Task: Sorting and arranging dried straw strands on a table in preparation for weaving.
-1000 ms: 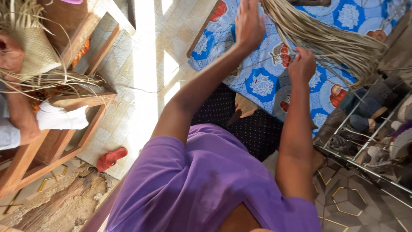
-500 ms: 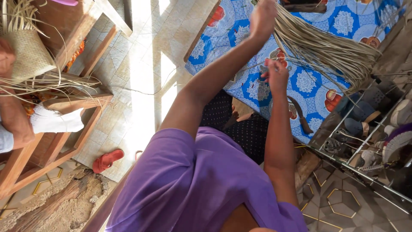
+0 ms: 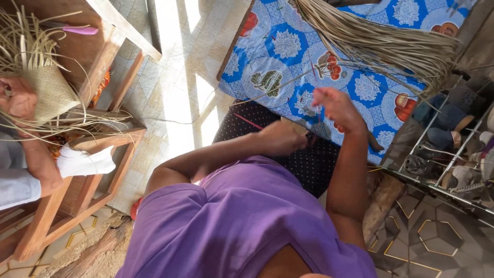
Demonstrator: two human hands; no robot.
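A bundle of dried straw strips lies fanned across a blue flowered cloth in front of me. My right hand hovers above the cloth's near edge, its fingers pinched together on what looks like a thin strip. My left hand is closed into a fist over my dark dotted skirt, close below the right hand. What the fist holds is hidden. Neither hand touches the bundle.
At the left another person's hand works on a half-woven straw basket above a wooden frame with a white cloth. A wire shoe rack stands at the right. Sunlit tiles lie between.
Both my hands have drawn back from the straw bundle toward my lap. The left arm has bent and dropped onto the skirt.
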